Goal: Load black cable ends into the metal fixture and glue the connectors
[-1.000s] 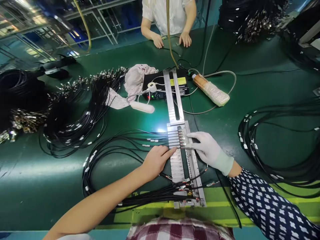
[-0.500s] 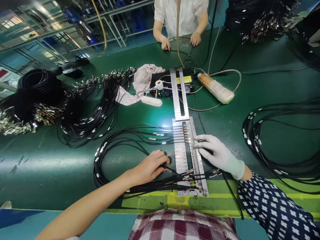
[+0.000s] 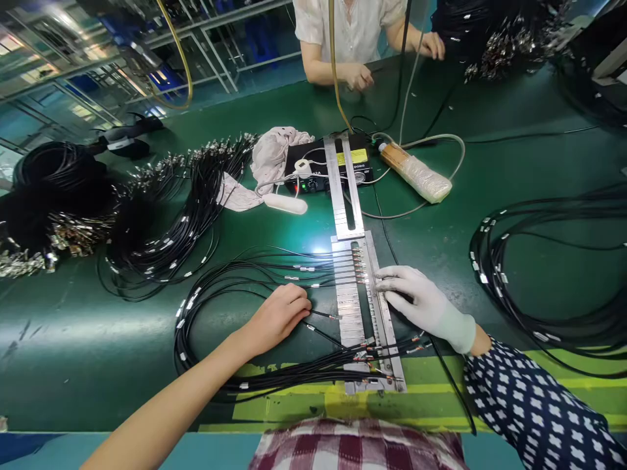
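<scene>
My bare left hand (image 3: pixel 279 315) is closed on a black cable (image 3: pixel 321 314) left of the slotted metal fixture (image 3: pixel 350 316). The cable's metal-tipped end sticks out to the right, by the fixture's left edge. My right hand (image 3: pixel 424 303), in a white glove, has its fingers stretched out, with the tips against the fixture's right bar. Several cables (image 3: pixel 326 267) lie side by side across the upper slots, their metal ends in a row (image 3: pixel 359 264). A loose bundle of black cables (image 3: pixel 304 375) crosses the fixture's lower end.
Behind the fixture stands a black control box (image 3: pixel 313 170), with a white cloth (image 3: pixel 279 153) beside it. A wrapped wooden-handled tool (image 3: pixel 416 173) lies to its right. Coiled cables (image 3: pixel 494 261) lie at right, more bundles (image 3: pixel 176 228) at left. A person's hands (image 3: pixel 358 77) are across the table.
My left hand has moved left and slightly up, drawing one cable end apart from the bundle. My right hand stays at the fixture. The other person's hands have moved apart.
</scene>
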The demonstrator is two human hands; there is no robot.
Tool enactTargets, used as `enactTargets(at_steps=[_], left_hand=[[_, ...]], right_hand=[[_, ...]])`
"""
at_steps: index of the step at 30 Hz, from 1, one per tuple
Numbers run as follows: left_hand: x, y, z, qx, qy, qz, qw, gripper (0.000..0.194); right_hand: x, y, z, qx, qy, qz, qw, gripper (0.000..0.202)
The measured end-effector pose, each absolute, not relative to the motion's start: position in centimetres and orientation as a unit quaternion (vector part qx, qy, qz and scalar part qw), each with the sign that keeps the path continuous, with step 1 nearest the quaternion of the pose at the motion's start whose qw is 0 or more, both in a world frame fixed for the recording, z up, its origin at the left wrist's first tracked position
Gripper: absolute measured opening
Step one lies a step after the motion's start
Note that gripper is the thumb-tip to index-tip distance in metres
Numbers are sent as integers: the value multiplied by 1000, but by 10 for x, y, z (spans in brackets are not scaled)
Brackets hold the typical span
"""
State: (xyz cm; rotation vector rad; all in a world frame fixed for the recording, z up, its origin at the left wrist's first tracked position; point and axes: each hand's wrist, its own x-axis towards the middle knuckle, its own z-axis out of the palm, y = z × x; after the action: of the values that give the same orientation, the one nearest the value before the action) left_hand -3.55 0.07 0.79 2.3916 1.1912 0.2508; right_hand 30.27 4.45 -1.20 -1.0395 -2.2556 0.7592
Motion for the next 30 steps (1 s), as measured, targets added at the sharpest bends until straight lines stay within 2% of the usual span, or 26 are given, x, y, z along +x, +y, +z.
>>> enactTargets(at_steps=[4,12,23,30], left_hand=[[-29,2,7,855,425,158,252,13],[11,24,-7,915,338,184,120,33],[15,32,0,915,334,178,139,32],[15,33,-15,905,325,211,176,35]], right_hand=[[302,46,-13,-382,-834,285,279,23],[303,49,-16,-389,-822,299,290,22],[303,50,-18,-397,-813,317,285,21],[303,49,-14,-405,-806,323,287,20]])
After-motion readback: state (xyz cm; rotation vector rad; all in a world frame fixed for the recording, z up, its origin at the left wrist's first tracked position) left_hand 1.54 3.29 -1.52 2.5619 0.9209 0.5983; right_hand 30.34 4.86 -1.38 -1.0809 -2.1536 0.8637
